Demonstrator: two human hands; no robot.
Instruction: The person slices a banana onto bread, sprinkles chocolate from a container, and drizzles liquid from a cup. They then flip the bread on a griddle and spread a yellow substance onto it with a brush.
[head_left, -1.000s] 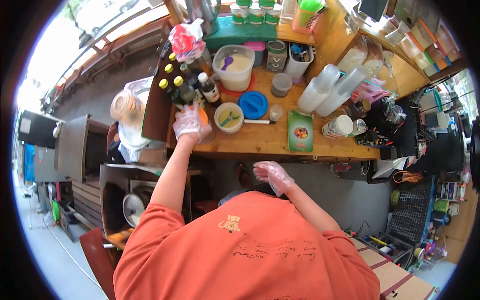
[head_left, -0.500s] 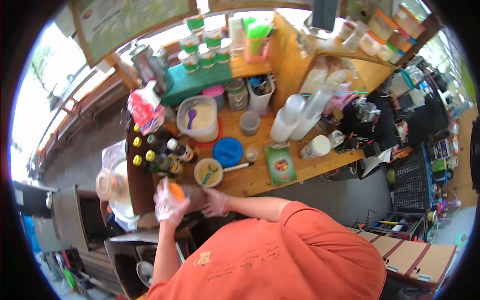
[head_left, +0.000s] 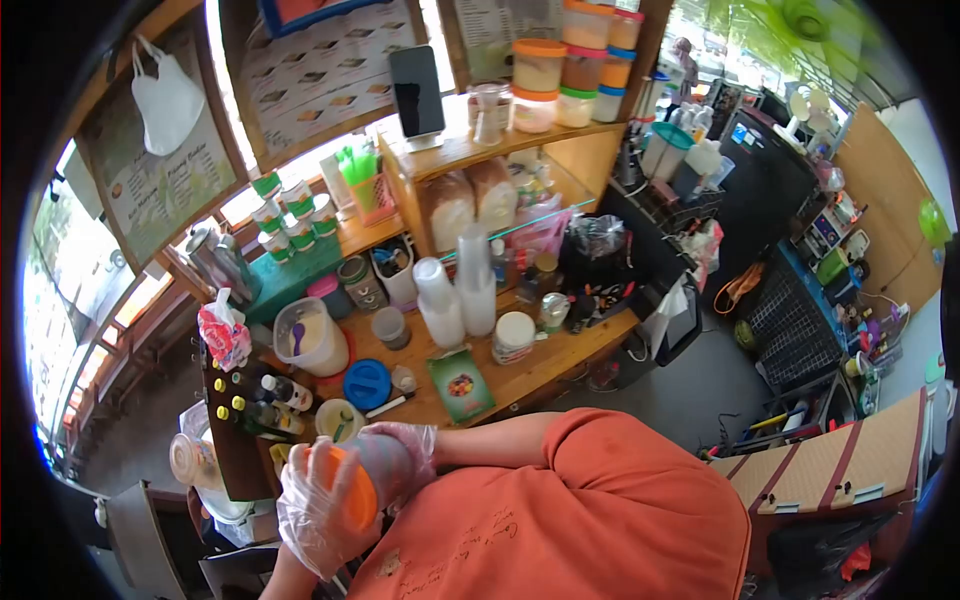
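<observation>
A container [head_left: 382, 462] with an orange lid [head_left: 352, 487] is held close to my chest, tilted on its side. My left hand [head_left: 322, 508], in a clear plastic glove, is wrapped round the orange lid. Round the container's body is my right hand [head_left: 412, 452], gloved too. Just beyond my hands sits a white tub [head_left: 338, 421] with a green spoon in it. Bottles with yellow caps [head_left: 262, 416] stand to the left. A blue lid [head_left: 367, 384] lies on the wooden counter [head_left: 530, 376].
A white bucket [head_left: 311, 338] with a purple scoop, stacked plastic cups [head_left: 475, 285], a green packet [head_left: 460, 385] and a white-lidded jar [head_left: 514, 337] are on the counter. A phone [head_left: 417, 92] stands on the shelf behind. Stacked food containers [head_left: 537, 66] are beside it.
My view has turned up and to the right. Both hands have brought the orange-lidded container nearer my chest, and it is still held.
</observation>
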